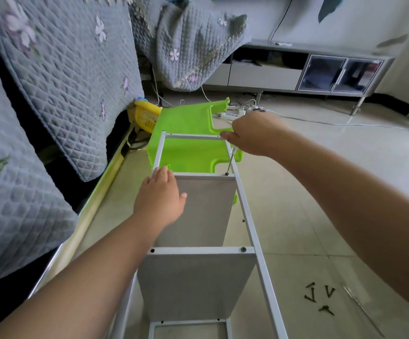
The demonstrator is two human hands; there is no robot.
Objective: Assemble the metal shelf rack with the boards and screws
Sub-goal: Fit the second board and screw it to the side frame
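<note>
The left hand [160, 196] lies flat on the upper board [203, 209] — apparently steadying it. The right hand [254, 134] has its grip closed round a screwdriver [230, 160] standing on a screw [227, 174] at the board's corner.

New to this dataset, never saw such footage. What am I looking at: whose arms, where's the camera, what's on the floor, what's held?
No machine here: a person's bare arms, filmed by one wide-angle camera on their head, looking down. A grey metal shelf rack frame lies on the tiled floor, with pale grey boards fitted across it. The left hand rests flat on a board. The right hand grips a slim screwdriver, its tip on a screw. Loose dark screws lie to the right. A bright green plastic stool lies behind.
</note>
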